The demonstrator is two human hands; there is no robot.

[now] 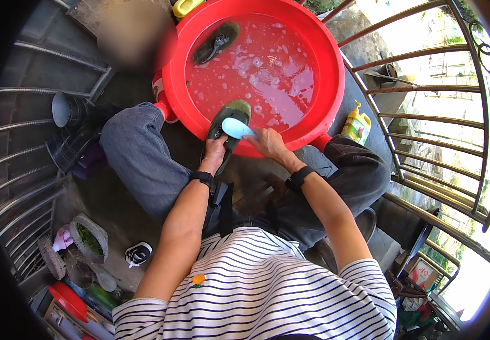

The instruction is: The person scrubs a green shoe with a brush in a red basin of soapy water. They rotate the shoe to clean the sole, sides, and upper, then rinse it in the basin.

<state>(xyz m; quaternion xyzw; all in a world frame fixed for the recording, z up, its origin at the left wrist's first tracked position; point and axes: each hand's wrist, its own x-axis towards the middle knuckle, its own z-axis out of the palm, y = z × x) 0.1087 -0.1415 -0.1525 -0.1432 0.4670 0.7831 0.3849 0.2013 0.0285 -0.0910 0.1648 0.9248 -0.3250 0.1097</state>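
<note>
My left hand (215,152) is closed around a dark green shoe (238,109), which leans over the near rim of a large red tub (331,79). In my right hand (270,143) I grip a light blue brush (234,128); its head lies against the upper of the shoe. The bristles are hidden underneath. A second dark shoe (217,42) floats at the far left of the tub, in sudsy water (273,85).
A yellow pump bottle (357,126) stands right of the tub. Dark buckets (73,110) lie by the left railing. Metal railings (426,89) curve round the right side. A small black-and-white shoe (138,254) and a stone-like planter (89,238) sit lower left.
</note>
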